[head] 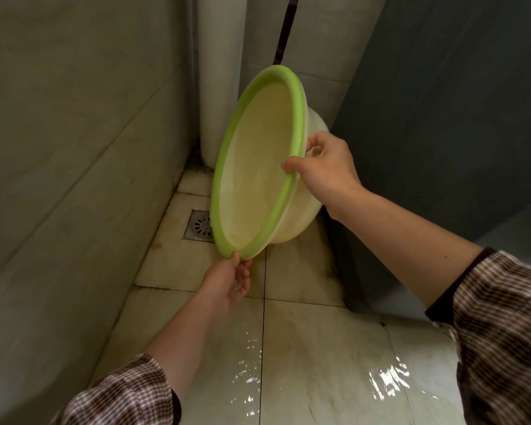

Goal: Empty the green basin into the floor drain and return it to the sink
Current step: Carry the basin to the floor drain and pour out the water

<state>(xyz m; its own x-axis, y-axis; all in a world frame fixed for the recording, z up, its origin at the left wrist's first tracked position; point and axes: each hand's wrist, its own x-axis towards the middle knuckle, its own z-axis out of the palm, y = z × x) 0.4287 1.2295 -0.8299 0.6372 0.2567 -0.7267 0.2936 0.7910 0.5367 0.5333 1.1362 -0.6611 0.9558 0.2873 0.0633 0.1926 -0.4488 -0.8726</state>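
Note:
The green basin [258, 167], pale inside with a bright green rim, is tipped steeply on edge with its opening facing left toward the wall. Its inside looks empty of water. My left hand [227, 283] pinches the lowest part of the rim. My right hand [325, 167] grips the rim on the right side, thumb inside and fingers behind. The square metal floor drain [198, 225] lies in the tiled floor just left of the basin's lower edge, partly hidden by the rim. The sink is not in view.
A tiled wall [74, 164] rises on the left and a white pipe [216, 87] stands in the far corner. A grey-blue panel [442, 133] closes the right side. Water glistens on the floor tiles [319, 363] nearest me.

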